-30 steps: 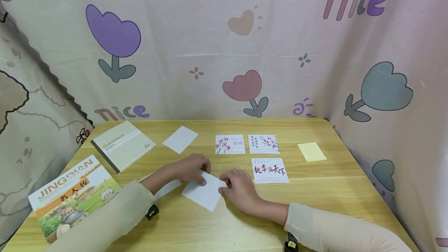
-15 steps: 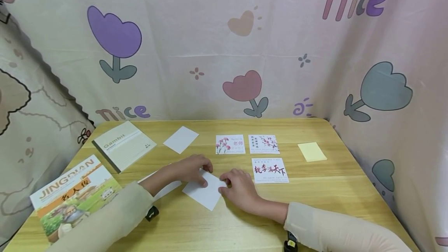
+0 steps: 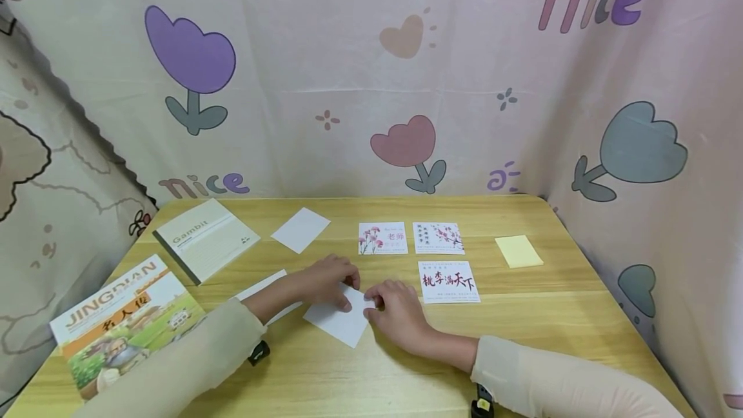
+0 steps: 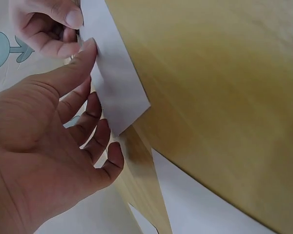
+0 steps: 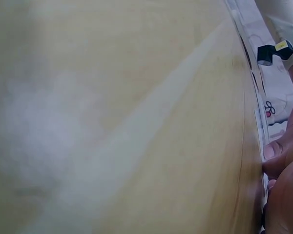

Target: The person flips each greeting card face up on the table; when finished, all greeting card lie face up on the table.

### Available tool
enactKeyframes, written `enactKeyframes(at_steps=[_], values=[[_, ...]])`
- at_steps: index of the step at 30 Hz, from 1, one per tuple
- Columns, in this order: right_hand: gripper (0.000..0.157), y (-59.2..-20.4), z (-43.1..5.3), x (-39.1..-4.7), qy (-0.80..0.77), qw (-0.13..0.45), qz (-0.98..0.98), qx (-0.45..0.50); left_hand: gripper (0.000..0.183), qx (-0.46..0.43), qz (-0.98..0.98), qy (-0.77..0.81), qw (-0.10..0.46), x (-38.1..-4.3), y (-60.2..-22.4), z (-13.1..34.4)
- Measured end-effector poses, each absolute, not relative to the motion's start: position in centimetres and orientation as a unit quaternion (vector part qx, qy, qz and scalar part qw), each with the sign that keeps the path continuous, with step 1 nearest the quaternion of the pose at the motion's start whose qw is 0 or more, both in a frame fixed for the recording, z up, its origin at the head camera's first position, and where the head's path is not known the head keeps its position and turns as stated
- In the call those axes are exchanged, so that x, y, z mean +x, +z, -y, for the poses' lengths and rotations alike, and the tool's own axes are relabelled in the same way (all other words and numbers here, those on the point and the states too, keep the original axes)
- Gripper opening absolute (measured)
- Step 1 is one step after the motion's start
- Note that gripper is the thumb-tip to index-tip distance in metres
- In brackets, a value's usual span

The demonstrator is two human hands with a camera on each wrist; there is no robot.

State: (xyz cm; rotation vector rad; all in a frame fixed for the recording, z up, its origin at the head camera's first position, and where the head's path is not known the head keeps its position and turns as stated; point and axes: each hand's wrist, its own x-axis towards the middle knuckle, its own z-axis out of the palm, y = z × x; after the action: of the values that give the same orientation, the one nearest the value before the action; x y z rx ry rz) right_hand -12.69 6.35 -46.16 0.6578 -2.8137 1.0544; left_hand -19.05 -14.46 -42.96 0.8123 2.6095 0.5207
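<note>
A square white sheet of paper (image 3: pixel 342 328) lies at the middle of the table, one corner toward the person. My left hand (image 3: pixel 325 282) holds its upper-left edge, the thumb on top and the fingers bent behind the edge in the left wrist view. At the sheet's right corner, my right hand (image 3: pixel 400 318) pinches the paper between thumb and fingers. The left wrist view shows both hands close together along one edge of the sheet (image 4: pixel 117 83). The right wrist view mostly catches the tabletop.
Another white sheet (image 3: pixel 261 284) lies partly under the left forearm, and a third (image 3: pixel 300 229) farther back. Three printed cards, including a flowered one (image 3: pixel 382 238), lie behind the right hand. A yellow sticky-note pad (image 3: pixel 518 251) is at right. A notebook (image 3: pixel 206 240) and picture book (image 3: pixel 128 321) occupy the left.
My left hand has slid slightly right along the paper's upper edge, toward the right hand. The right hand and the sheet stay nearly in place.
</note>
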Motion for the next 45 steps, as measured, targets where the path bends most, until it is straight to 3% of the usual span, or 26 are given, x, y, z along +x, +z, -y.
enactKeyframes(at_steps=[5,13,18,23,33,37,45], values=[[0.028,-46.2,-6.4,-12.9,0.337,0.03,0.917,0.212,0.029,0.284,-0.921,0.188,0.189,-18.9,-42.3,14.2],[0.022,-46.1,-6.5,-13.1,0.356,0.017,0.912,0.205,0.026,0.283,-0.913,0.221,0.195,-18.8,-42.0,14.4],[0.016,-45.5,-7.2,-13.7,0.463,-0.048,0.869,0.167,0.015,0.287,-0.889,0.306,0.182,-19.0,-41.8,14.9],[0.026,-44.0,-8.1,-14.8,0.589,-0.094,0.791,0.14,0.013,0.263,-0.871,0.383,0.16,-19.1,-41.1,15.2],[0.024,-40.7,-11.4,-16.7,0.582,-0.128,0.763,0.251,0.011,0.243,-0.838,0.473,0.12,-19.5,-39.4,14.0],[0.025,-40.1,-12.5,-17.1,0.576,-0.117,0.756,0.287,0.011,0.216,-0.849,0.477,0.068,-18.9,-38.8,13.0],[0.025,-39.5,-13.5,-17.3,0.594,-0.063,0.757,0.265,0.015,0.188,-0.881,0.422,-0.102,-16.3,-37.5,9.9]])
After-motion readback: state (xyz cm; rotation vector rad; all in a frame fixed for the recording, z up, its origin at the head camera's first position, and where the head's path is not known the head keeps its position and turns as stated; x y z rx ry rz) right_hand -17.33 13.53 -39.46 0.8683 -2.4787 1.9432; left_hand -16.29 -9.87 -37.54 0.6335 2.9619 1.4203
